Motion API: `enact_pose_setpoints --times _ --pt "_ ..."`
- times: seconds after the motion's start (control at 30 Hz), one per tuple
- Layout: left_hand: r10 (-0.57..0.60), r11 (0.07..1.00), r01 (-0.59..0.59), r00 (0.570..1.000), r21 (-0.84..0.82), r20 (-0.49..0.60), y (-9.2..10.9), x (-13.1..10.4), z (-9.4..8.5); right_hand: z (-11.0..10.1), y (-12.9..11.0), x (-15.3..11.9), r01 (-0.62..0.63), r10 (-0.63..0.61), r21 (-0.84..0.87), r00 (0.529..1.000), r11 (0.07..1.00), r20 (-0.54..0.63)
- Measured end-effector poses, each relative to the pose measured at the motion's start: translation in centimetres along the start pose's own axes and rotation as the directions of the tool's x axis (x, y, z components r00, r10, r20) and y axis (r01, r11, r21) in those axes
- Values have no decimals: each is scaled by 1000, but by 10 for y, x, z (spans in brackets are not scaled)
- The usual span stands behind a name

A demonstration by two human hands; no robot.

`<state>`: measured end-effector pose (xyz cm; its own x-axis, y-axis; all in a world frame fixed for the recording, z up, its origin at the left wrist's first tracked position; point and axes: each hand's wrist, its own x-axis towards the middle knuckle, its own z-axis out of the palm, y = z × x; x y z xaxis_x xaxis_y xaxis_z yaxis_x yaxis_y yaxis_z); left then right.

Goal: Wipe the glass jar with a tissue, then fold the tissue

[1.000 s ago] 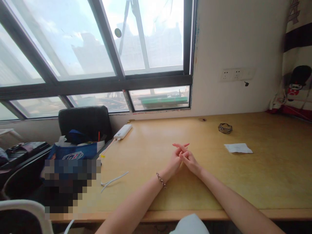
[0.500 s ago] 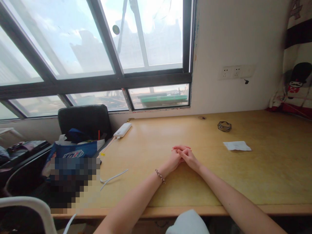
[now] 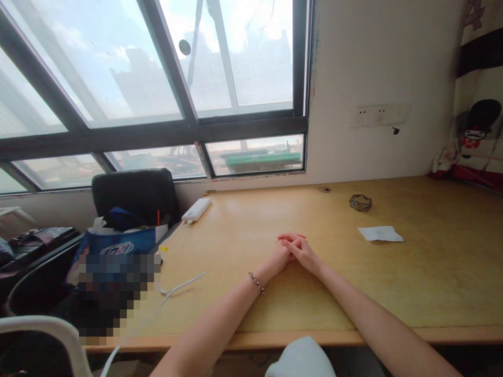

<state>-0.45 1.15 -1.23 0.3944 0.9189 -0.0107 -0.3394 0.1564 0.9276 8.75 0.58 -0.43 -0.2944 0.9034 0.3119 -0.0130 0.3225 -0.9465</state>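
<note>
My left hand [image 3: 277,258] and my right hand [image 3: 305,254] are clasped together above the wooden table [image 3: 251,209], their fingers interlaced and closed. No object shows between them; the palms are hidden. A braided bracelet [image 3: 257,283] circles my left wrist. To the right of the hands lies a white piece of paper [image 3: 380,234], apart from them. Behind the paper is a dark, ring-shaped openwork item [image 3: 360,203].
A white power bank [image 3: 197,210] with a cable plugged in sits at the table's back left. Another white cable [image 3: 184,283] lies nearer. Left of the table, a blue bag [image 3: 118,243] rests against a black chair [image 3: 135,193]. Wall sockets [image 3: 371,115] are behind.
The view has shifted very slightly. My hands stay clasped in the same place, and nothing on the table has moved.
</note>
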Motion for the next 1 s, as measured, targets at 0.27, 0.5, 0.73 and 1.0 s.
enact_pose_setpoints --times 0.27,0.5,0.73,1.0 --pt "18 1000 -18 999 3 40 -1 1 -2 0 2 1 -9 9 -8 1000 1000 -3" --pt "29 999 -30 999 34 43 0 1 0 0 1 1 5 -5 -21 1000 1000 -10" --pt "21 999 -22 999 41 35 -4 5 -3 0 2 2 -1 1 -38 1000 999 -9" --pt "10 999 -11 999 35 47 -4 5 -3 0 -3 1 -32 31 -40 999 999 -10"
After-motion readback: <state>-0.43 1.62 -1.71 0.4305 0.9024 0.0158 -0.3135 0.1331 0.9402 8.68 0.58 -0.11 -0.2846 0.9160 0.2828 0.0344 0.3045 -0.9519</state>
